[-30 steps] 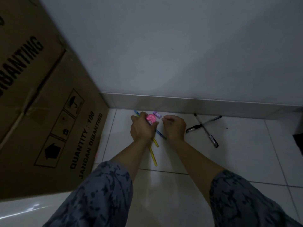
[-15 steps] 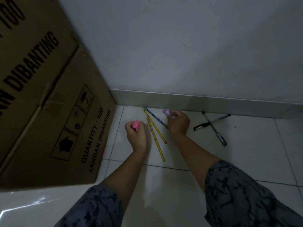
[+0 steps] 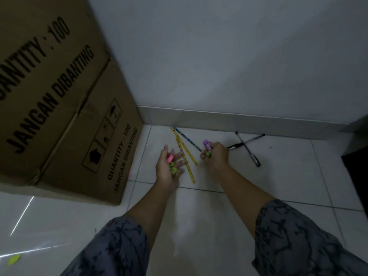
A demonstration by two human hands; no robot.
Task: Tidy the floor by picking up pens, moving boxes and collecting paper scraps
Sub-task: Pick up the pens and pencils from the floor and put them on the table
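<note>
My left hand (image 3: 169, 168) is palm up over the white floor tiles, fingers loosely curled around a pink piece (image 3: 169, 157) and a green piece (image 3: 172, 169). My right hand (image 3: 216, 156) is closed on a purple piece (image 3: 206, 143) and a green piece (image 3: 208, 154). Between the hands lie two yellow pencils (image 3: 186, 154) and a blue pencil (image 3: 186, 137) on the floor. Two black pens (image 3: 248, 148) lie crossed to the right, near the baseboard.
A large brown cardboard box (image 3: 65, 116) stands at the left against the wall corner. A grey baseboard (image 3: 239, 120) runs along the wall. A yellow-green paper scrap (image 3: 14, 259) lies at the bottom left. Something dark (image 3: 356, 168) sits at the right edge.
Both hands have lifted off the pencils and drawn apart. The left hand turned palm up with the pink piece, and the right hand picked up the purple piece.
</note>
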